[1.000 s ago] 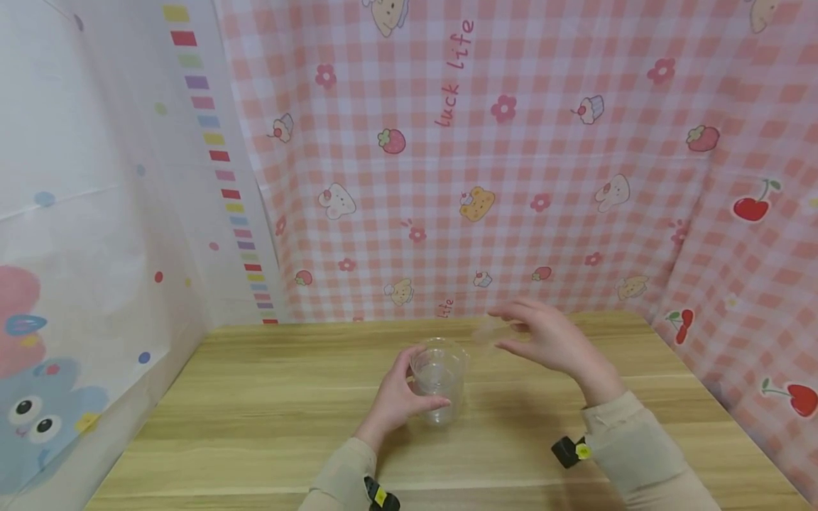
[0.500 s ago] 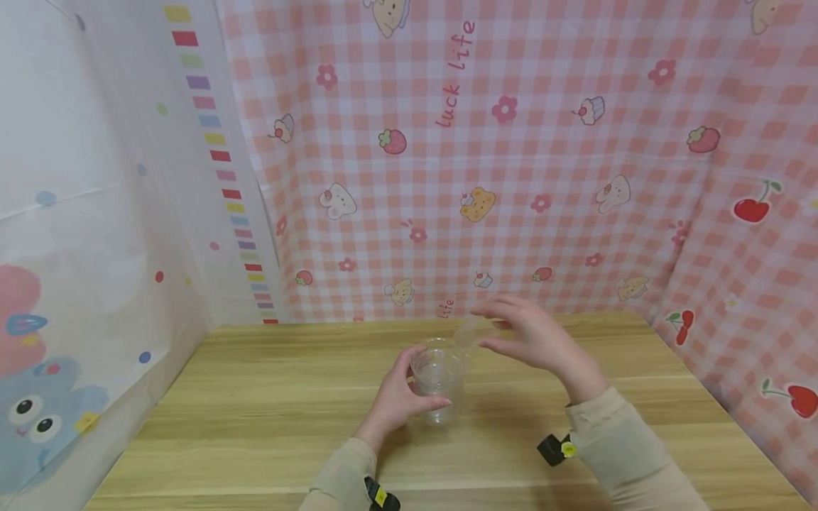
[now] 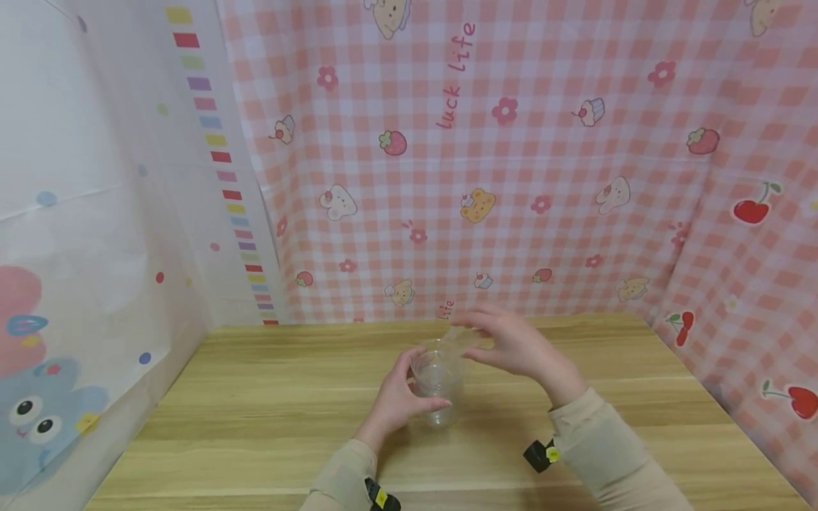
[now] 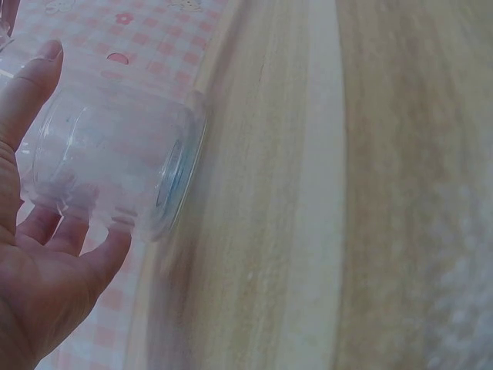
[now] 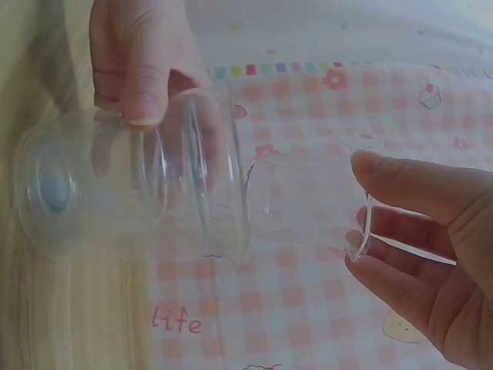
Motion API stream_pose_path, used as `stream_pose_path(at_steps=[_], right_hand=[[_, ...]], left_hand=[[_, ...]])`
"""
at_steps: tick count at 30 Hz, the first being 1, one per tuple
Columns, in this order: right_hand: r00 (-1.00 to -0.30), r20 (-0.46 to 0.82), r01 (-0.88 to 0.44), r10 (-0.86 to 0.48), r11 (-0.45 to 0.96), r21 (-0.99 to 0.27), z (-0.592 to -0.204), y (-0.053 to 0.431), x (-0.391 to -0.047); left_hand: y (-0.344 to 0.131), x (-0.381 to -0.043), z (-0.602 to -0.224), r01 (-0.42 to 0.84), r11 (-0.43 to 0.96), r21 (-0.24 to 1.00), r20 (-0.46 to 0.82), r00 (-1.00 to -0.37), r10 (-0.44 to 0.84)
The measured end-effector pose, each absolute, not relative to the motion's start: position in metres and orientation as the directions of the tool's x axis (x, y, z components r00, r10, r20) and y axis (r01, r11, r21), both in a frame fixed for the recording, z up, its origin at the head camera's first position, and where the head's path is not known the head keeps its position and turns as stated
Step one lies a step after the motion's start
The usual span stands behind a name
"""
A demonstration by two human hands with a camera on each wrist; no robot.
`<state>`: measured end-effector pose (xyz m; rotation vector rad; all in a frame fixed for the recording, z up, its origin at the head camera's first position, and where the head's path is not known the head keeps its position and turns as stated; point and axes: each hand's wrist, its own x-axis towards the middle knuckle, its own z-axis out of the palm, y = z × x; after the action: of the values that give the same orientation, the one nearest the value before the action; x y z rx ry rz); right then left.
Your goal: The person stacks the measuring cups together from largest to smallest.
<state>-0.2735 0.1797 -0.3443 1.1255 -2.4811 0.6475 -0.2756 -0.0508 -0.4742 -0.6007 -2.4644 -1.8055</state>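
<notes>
Clear and see-through, a large cup (image 3: pixel 439 383) stands upright on the table. My left hand (image 3: pixel 395 401) grips its side, the thumb in front and the other fingers behind, as the left wrist view shows around the cup (image 4: pixel 115 146). Curved rings show inside its wall in the right wrist view; I cannot tell whether another cup is nested there. My right hand (image 3: pixel 514 348) pinches a smaller clear cup (image 5: pixel 304 196) by its rim, between thumb and fingertips. That cup's closed end points at the large cup's mouth (image 5: pixel 231 177); whether they touch is unclear.
The wooden table (image 3: pixel 275 426) reaches back to a pink checked cloth (image 3: pixel 543 163) that hangs behind it. A white patterned cloth (image 3: pixel 128 234) hangs at the left. Black wrist cameras (image 3: pixel 540 455) sit on both sleeves.
My right hand has moved left with the small cup, from beside the large cup to its mouth. My left hand and the large cup have stayed in place.
</notes>
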Motion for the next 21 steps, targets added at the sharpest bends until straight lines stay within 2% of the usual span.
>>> stream_pose_path(at_steps=[21], right_hand=[[-0.605, 0.384, -0.795, -0.698, 0.559, -0.237, -0.352, 0.161, -0.273]], left_hand=[[-0.051, -0.276, -0.476, 0.335, 0.247, 0.909, 0.258, -0.920, 0.297]])
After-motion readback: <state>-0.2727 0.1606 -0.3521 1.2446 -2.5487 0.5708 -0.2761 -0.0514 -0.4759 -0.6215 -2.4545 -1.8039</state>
